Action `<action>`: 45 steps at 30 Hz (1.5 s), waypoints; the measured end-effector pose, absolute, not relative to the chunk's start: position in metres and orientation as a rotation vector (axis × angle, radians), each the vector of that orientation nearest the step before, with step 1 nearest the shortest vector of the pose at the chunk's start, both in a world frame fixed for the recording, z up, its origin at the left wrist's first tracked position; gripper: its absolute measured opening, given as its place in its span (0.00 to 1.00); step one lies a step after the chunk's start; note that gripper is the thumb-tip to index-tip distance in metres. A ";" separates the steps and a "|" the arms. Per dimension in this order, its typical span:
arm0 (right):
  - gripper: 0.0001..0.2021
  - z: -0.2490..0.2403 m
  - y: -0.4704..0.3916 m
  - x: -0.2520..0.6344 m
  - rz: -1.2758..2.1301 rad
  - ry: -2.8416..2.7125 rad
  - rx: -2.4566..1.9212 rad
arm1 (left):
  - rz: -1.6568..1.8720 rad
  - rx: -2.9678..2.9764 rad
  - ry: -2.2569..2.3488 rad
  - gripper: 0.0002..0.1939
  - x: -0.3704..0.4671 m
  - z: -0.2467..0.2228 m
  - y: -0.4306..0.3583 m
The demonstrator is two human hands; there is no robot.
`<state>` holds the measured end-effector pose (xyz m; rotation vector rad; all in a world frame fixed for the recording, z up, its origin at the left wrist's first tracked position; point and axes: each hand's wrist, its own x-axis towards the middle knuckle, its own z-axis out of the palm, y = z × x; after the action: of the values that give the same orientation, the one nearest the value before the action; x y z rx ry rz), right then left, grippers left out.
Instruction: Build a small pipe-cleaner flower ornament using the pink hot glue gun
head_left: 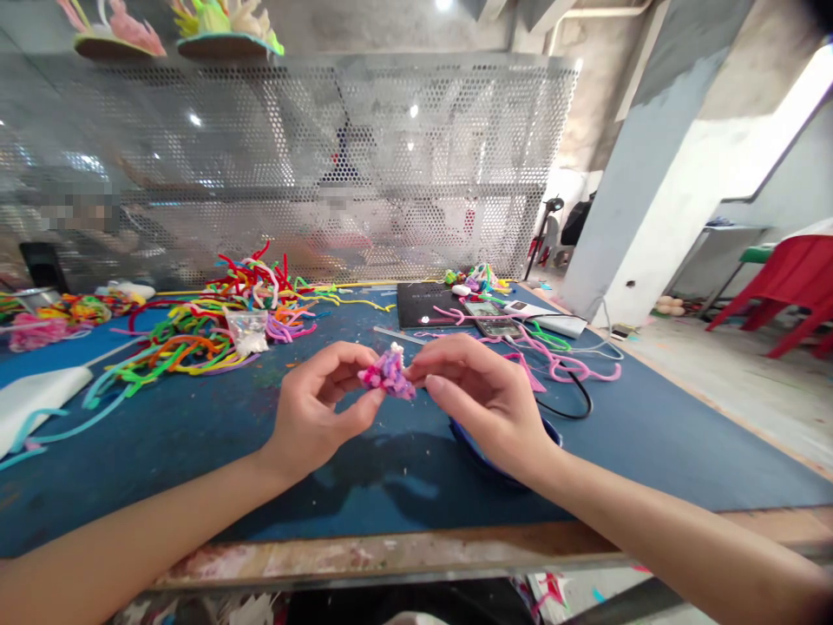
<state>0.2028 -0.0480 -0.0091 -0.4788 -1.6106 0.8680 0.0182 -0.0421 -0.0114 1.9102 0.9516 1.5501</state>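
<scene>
Over the table I hold a small fuzzy pink and purple pipe-cleaner piece (389, 373) with a white bit at its top. My left hand (325, 404) pinches it from the left between thumb and fingers. At its right edge, the bent fingers and thumb of my right hand (485, 395) come together against it; their exact grip is partly hidden. Beneath my right hand sits a dark blue bowl (498, 464), mostly covered, so its contents are hidden.
Left of centre lies a heap of colourful pipe cleaners (188, 347) with a small clear bag (248, 332). A black flat box (423, 304), a phone (491, 319) and pink pipe cleaners (573, 365) lie to the right. Behind stands a perforated metal screen (416, 165).
</scene>
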 end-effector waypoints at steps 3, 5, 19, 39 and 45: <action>0.07 -0.009 -0.047 0.204 1.003 -1.563 -0.507 | 1.538 1.878 0.963 0.08 0.019 -0.010 -0.042; 0.08 -0.009 -0.045 0.205 0.988 -1.571 -0.541 | 1.537 1.864 0.963 0.08 0.019 -0.009 -0.041; 0.04 -0.007 -0.042 0.210 0.752 -1.641 -0.523 | 1.527 1.819 0.992 0.09 0.014 -0.013 -0.032; 0.09 -0.008 -0.044 0.211 0.406 -1.761 -0.643 | 1.491 1.987 0.885 0.08 0.015 -0.017 -0.035; 0.06 -0.009 -0.044 0.210 0.405 -1.847 -0.623 | 1.501 1.986 0.897 0.08 0.014 -0.017 -0.034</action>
<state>0.2098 -0.0435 -0.0091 -0.6230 -1.8469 0.4049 0.0139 -0.0343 -0.0171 1.9861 0.8970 1.5005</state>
